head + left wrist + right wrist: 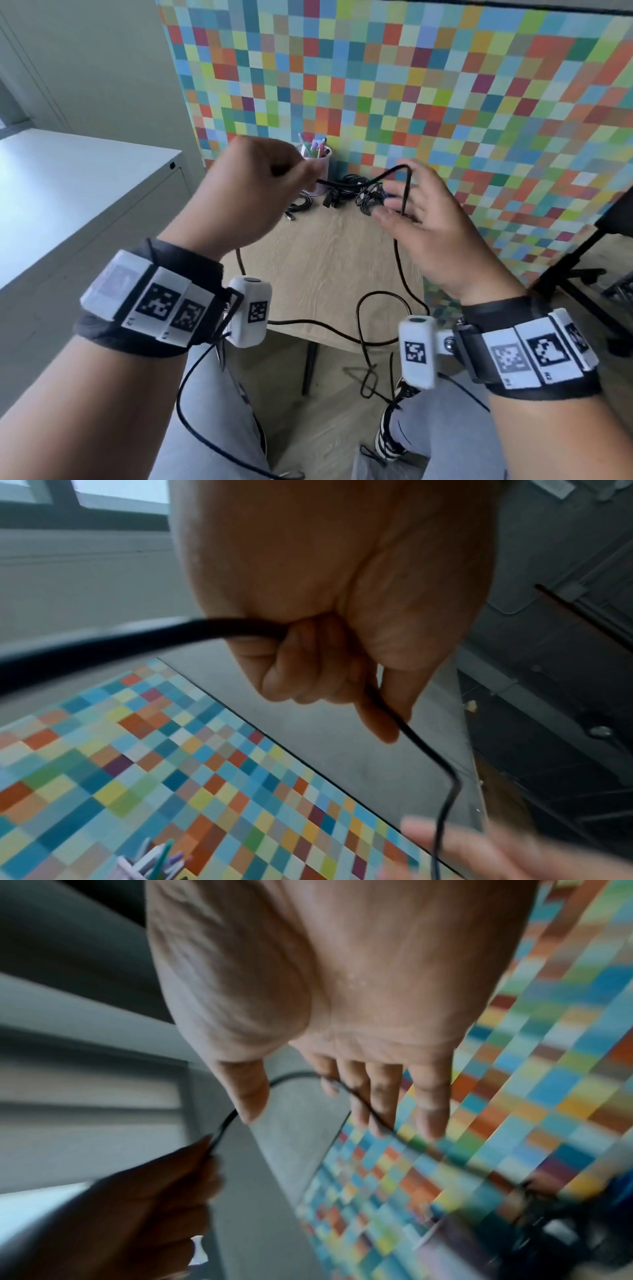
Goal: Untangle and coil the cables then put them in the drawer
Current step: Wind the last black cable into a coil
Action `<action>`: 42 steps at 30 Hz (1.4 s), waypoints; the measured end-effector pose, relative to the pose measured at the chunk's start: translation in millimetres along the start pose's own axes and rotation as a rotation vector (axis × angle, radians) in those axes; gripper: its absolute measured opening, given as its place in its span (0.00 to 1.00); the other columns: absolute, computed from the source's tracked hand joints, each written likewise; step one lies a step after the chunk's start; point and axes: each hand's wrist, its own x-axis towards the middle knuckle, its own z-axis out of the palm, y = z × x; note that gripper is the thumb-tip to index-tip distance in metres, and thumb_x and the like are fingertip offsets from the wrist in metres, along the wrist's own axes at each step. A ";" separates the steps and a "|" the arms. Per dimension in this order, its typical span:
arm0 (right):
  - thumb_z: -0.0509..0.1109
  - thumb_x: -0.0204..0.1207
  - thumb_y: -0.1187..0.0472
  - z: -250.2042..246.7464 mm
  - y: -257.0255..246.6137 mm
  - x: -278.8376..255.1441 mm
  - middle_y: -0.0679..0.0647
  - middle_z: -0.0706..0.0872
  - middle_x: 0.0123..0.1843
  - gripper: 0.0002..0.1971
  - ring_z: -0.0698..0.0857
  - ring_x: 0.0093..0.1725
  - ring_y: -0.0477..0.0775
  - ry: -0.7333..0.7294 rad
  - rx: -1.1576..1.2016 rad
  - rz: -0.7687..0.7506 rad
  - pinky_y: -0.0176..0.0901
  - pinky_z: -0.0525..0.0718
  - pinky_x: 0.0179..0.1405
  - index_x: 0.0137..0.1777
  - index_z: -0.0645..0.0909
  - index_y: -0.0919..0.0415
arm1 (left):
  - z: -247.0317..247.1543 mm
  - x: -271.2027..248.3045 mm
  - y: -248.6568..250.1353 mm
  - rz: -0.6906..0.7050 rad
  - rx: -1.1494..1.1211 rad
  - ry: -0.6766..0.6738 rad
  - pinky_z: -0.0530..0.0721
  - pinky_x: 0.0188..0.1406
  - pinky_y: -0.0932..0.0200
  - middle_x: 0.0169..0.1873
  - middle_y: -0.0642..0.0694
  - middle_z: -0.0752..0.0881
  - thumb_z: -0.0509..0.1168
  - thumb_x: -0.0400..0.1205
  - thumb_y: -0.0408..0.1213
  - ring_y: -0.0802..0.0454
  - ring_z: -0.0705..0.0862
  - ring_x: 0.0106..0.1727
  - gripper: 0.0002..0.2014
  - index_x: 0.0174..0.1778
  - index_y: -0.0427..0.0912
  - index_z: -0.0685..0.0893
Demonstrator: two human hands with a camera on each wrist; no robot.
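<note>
A thin black cable (pixel 385 175) stretches between my two hands above the wooden table (pixel 329 260). My left hand (pixel 291 174) is curled into a fist round this cable (pixel 236 627), which leaves the fist by the fingertips. My right hand (pixel 411 202) has straight, spread fingers (pixel 428 1096), and the cable (pixel 359 1096) is looped over them. A tangle of black cables (pixel 368 198) lies on the table just behind my hands. The long end (pixel 399 270) hangs over the table's near edge toward my lap.
A mesh pen cup (pixel 318 157) stands at the table's back, against a checkered colourful board (pixel 445 102). Another coiled cable (pixel 301 205) lies by the cup. A white cabinet (pixel 85 192) is at the left, a black tripod (pixel 579 270) at the right.
</note>
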 end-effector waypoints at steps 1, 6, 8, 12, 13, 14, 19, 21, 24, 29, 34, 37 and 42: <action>0.77 0.78 0.44 6.0 -5.9 0.4 0.48 0.78 0.80 0.40 0.80 0.76 0.42 0.020 0.059 -0.035 0.49 0.80 0.75 0.86 0.61 0.41 | 2.8 0.6 1.7 0.014 0.032 -0.028 0.68 0.20 0.71 0.16 0.59 0.75 0.67 0.87 0.51 0.60 0.70 0.19 0.17 0.35 0.49 0.89; 0.75 0.80 0.49 5.2 -26.1 -0.2 0.51 0.65 0.89 0.40 0.62 0.89 0.49 0.229 -0.337 -0.349 0.61 0.64 0.87 0.89 0.63 0.53 | 3.3 3.7 -7.0 0.017 0.147 -0.007 0.69 0.20 0.70 0.17 0.53 0.77 0.69 0.86 0.51 0.59 0.72 0.19 0.20 0.34 0.40 0.90; 0.72 0.78 0.45 9.5 -35.9 -3.4 0.51 0.71 0.86 0.36 0.66 0.87 0.52 0.202 -0.522 -0.402 0.69 0.59 0.87 0.86 0.69 0.51 | 5.6 3.2 -8.7 -0.004 0.164 -0.025 0.68 0.20 0.69 0.16 0.53 0.74 0.70 0.86 0.50 0.58 0.70 0.19 0.21 0.31 0.41 0.88; 0.70 0.83 0.46 31.9 -46.3 -5.2 0.46 0.93 0.55 0.18 0.89 0.57 0.50 -0.094 -0.437 -0.236 0.58 0.83 0.67 0.71 0.84 0.48 | 14.0 0.3 0.9 0.034 0.040 -0.057 0.66 0.22 0.67 0.18 0.57 0.76 0.71 0.85 0.49 0.59 0.70 0.21 0.19 0.27 0.53 0.84; 0.69 0.86 0.49 33.5 -48.1 -3.7 0.48 0.92 0.44 0.12 0.89 0.47 0.47 -0.102 -0.370 -0.236 0.57 0.87 0.54 0.63 0.88 0.51 | 14.4 -0.5 1.9 0.045 0.000 -0.061 0.66 0.23 0.67 0.21 0.54 0.78 0.71 0.85 0.50 0.59 0.69 0.23 0.16 0.31 0.52 0.87; 0.69 0.87 0.52 31.0 -48.3 -1.3 0.46 0.90 0.37 0.10 0.88 0.41 0.42 -0.061 -0.317 -0.244 0.53 0.87 0.48 0.56 0.91 0.53 | 13.4 -1.6 1.2 0.045 -0.045 -0.073 0.66 0.23 0.64 0.23 0.50 0.79 0.71 0.85 0.51 0.59 0.68 0.24 0.15 0.35 0.49 0.89; 0.66 0.86 0.53 -33.8 -24.7 6.8 0.33 0.76 0.20 0.13 0.75 0.23 0.38 0.464 -0.058 -0.141 0.35 0.68 0.31 0.41 0.89 0.45 | 2.0 -14.1 -43.7 -0.156 0.127 -0.227 0.71 0.24 0.62 0.24 0.49 0.80 0.71 0.84 0.53 0.55 0.70 0.20 0.19 0.36 0.41 0.89; 0.66 0.86 0.51 -64.1 -10.7 0.9 0.38 0.78 0.24 0.13 0.71 0.24 0.41 0.617 -0.118 -0.077 0.38 0.69 0.33 0.42 0.90 0.42 | -4.0 -18.4 -68.9 -0.266 0.269 -0.155 0.69 0.20 0.65 0.22 0.53 0.82 0.69 0.86 0.51 0.61 0.72 0.17 0.18 0.33 0.46 0.89; 0.69 0.88 0.56 -70.5 -0.5 -9.8 0.43 0.87 0.34 0.10 0.80 0.30 0.43 0.302 -0.326 0.109 0.40 0.78 0.36 0.52 0.92 0.45 | -8.6 -19.6 -82.1 -0.306 0.228 -0.040 0.75 0.23 0.61 0.24 0.51 0.87 0.66 0.87 0.52 0.60 0.79 0.19 0.19 0.34 0.47 0.90; 0.72 0.84 0.61 -18.8 -11.8 -15.6 0.42 0.79 0.79 0.31 0.82 0.68 0.42 -0.098 -0.553 0.084 0.34 0.75 0.65 0.85 0.71 0.40 | 16.8 -12.2 -40.1 -0.141 0.236 -0.158 0.71 0.21 0.64 0.23 0.53 0.84 0.63 0.89 0.52 0.63 0.75 0.18 0.19 0.35 0.51 0.87; 0.72 0.82 0.54 39.5 -29.7 -13.5 0.41 0.90 0.60 0.20 0.87 0.57 0.41 -0.216 -0.434 -0.120 0.43 0.85 0.57 0.74 0.81 0.44 | 45.6 -14.6 -6.8 0.048 0.252 -0.189 0.74 0.33 0.56 0.32 0.50 0.85 0.66 0.82 0.41 0.54 0.78 0.33 0.08 0.41 0.47 0.90; 0.70 0.87 0.54 26.6 -29.8 -7.9 0.42 0.86 0.33 0.09 0.82 0.31 0.41 -0.096 -0.329 -0.106 0.48 0.81 0.36 0.52 0.92 0.53 | 33.1 -11.6 -13.0 -0.067 0.127 -0.193 0.73 0.30 0.56 0.28 0.49 0.82 0.66 0.82 0.39 0.55 0.76 0.28 0.09 0.35 0.44 0.85; 0.67 0.90 0.57 -29.9 -9.9 -12.8 0.30 0.82 0.23 0.12 0.84 0.30 0.32 0.204 -0.300 0.001 0.42 0.79 0.38 0.48 0.91 0.54 | 4.6 -17.8 -52.5 -0.295 0.035 -0.229 0.75 0.35 0.55 0.24 0.53 0.80 0.70 0.82 0.39 0.54 0.76 0.28 0.13 0.30 0.44 0.83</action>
